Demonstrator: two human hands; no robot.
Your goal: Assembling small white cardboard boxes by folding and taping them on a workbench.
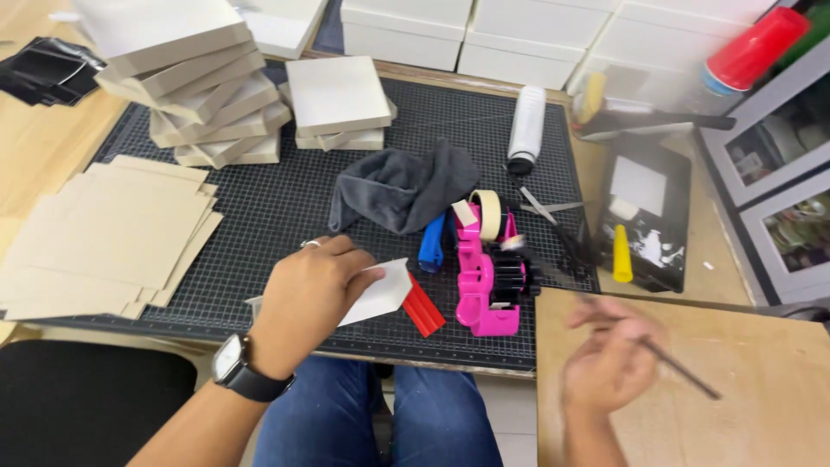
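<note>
The left hand (307, 298) pinches a white card (380, 292) by its edge over the cutting mat (259, 207); it looks light, stiff, easily creased. The blurred right hand (609, 359) has its fingers closed around a thin dark stick (683, 370).

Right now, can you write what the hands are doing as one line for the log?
left hand: holds white card | right hand: blurred, holds thin dark stick | nearby: pink tape dispenser, grey cloth
</note>
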